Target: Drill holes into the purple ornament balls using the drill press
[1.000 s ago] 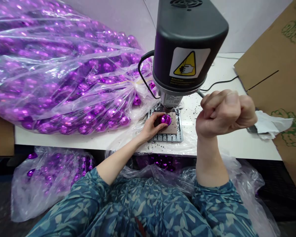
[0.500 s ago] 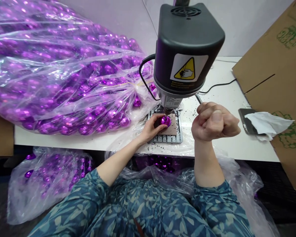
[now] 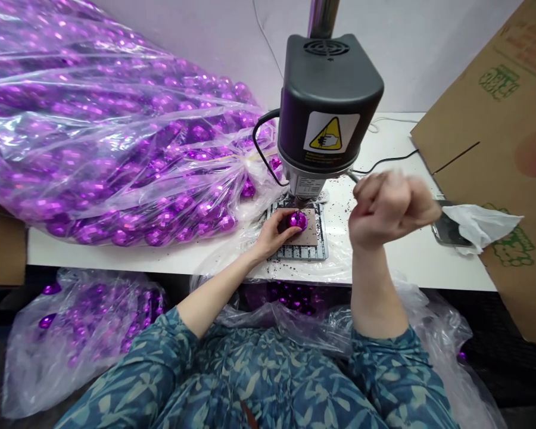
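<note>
My left hand (image 3: 273,232) pinches a shiny purple ball (image 3: 297,221) and holds it on a brown pad on the slotted metal plate (image 3: 317,250) under the drill press. The black drill press head (image 3: 328,110) with a yellow warning label hangs right above the ball. My right hand (image 3: 390,205) is a raised fist to the right of the press, closed around the thin metal lever (image 3: 352,175) that sticks out from the machine; the hand is blurred by motion.
A big clear bag of purple balls (image 3: 116,137) fills the left of the white table (image 3: 116,253). A cardboard box (image 3: 495,137) stands at the right, with a phone (image 3: 446,229) and a white tissue (image 3: 482,223) beside it. More bagged balls (image 3: 89,316) lie under the table.
The press head has risen away from the ball and my right fist moved up and back with the lever. My left hand has kept the ball in place.
</note>
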A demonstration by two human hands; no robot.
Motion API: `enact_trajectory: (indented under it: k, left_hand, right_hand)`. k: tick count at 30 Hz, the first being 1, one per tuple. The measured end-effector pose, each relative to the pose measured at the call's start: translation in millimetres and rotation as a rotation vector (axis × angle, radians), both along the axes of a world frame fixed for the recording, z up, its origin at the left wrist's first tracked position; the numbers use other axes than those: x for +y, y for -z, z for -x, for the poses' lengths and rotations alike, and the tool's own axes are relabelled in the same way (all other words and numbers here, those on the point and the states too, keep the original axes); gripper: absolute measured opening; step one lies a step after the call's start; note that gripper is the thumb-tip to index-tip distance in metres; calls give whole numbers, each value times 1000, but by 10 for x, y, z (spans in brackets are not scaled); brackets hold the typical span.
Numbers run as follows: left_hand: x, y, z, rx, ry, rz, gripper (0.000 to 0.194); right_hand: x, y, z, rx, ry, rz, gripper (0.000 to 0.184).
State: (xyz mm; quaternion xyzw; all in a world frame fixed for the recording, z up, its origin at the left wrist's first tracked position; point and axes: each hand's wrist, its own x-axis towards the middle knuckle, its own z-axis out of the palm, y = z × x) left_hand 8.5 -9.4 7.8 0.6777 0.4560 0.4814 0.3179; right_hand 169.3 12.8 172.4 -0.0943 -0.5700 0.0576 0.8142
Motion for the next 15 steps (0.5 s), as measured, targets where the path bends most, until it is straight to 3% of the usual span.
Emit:
enact_trajectory:
  k: [2,5,10,12,15]
  left_hand:
    - [-68,-29,-7,8,-52,-41,43]
    - [-294,-90,29,68,-110,-96,44]
    - [-622,-182,257,156,116,-85,53]
    - [-520,-203,388,138,49,-60,44]
    - [-91,-235,576,224,-248,-43,27]
  right_hand:
    - [30,-202,12,25,-24,177,51]
    - [77,-412,10,22,-76,316,51]
    - [90,-444,-1,29,-112,349,48]
    - [83,-427,5,41,-100,334,48]
    - [75,-422,22,62,-90,332,49]
